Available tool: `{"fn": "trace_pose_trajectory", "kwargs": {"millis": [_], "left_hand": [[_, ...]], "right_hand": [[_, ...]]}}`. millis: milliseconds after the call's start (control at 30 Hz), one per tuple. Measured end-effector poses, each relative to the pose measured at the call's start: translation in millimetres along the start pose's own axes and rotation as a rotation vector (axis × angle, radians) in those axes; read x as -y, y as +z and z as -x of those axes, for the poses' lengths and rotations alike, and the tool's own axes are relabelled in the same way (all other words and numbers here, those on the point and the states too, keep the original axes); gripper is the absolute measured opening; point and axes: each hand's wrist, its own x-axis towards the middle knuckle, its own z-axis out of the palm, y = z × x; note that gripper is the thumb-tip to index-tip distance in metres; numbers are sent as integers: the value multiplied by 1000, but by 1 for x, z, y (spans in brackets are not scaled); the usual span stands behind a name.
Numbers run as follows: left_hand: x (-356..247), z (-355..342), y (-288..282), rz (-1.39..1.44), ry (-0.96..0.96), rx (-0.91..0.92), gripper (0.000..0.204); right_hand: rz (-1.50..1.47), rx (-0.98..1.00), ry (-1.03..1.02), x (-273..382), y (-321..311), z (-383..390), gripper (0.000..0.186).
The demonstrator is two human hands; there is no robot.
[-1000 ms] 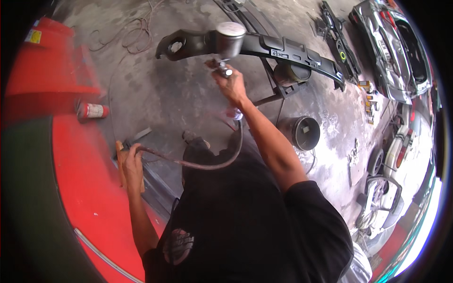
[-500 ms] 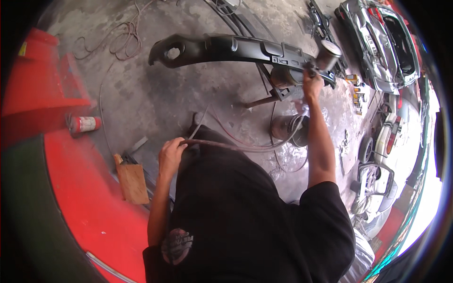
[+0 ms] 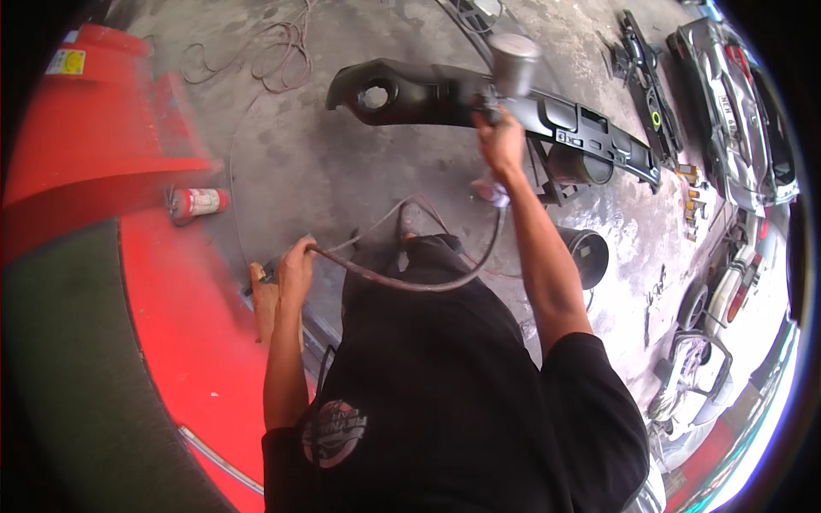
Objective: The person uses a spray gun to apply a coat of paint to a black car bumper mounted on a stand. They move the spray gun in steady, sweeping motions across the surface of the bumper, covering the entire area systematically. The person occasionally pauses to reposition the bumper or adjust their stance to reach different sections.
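A spray gun with a silver cup (image 3: 513,61) is in my right hand (image 3: 503,145), held over the middle of a long black bumper (image 3: 410,92). The bumper rests on a dark metal stand, partly hidden behind it. A hose (image 3: 402,285) hangs from the gun in a loop to my left hand (image 3: 295,265), whose fingers are closed around it. A piece of cardboard or wood (image 3: 263,312) lies just left of that hand. My dark shoe (image 3: 409,221) shows below the bumper.
Red bodywork (image 3: 103,171) lines the left, beside a red cylinder (image 3: 201,202). Coiled hoses (image 3: 286,60) lie on the floor (image 3: 308,171). A dark bucket (image 3: 586,256) stands at right, past it small cans (image 3: 693,205), a damaged silver car body (image 3: 727,111) and white car parts (image 3: 727,291).
The spray gun swung right along the bumper by half a second ago, then came back left. My left hand moved right, holding the hose, then slightly left. The whole view has shifted.
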Motion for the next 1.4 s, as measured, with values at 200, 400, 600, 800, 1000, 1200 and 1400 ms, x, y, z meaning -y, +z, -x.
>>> {"fn": "trace_pose_trajectory", "kwargs": {"millis": [200, 400, 600, 800, 1000, 1200, 1400], "left_hand": [[39, -26, -57, -133, -62, 15, 21], [80, -93, -87, 2, -4, 9, 17], [115, -181, -138, -93, 42, 181, 18], [196, -274, -189, -122, 167, 123, 16], [267, -392, -259, -297, 91, 181, 20], [331, -551, -342, -601, 136, 201, 35], [332, -664, -394, -364, 376, 65, 23]], "right_hand": [[-396, 387, -105, 100, 99, 7, 33], [-381, 242, 64, 114, 104, -1, 31], [282, -270, 286, 63, 48, -25, 29], [-8, -692, 375, 65, 89, -42, 31], [-455, -639, 442, 216, 178, -62, 29], [-442, -645, 285, 279, 280, -134, 32], [-670, -603, 405, 366, 338, -201, 28]]}}
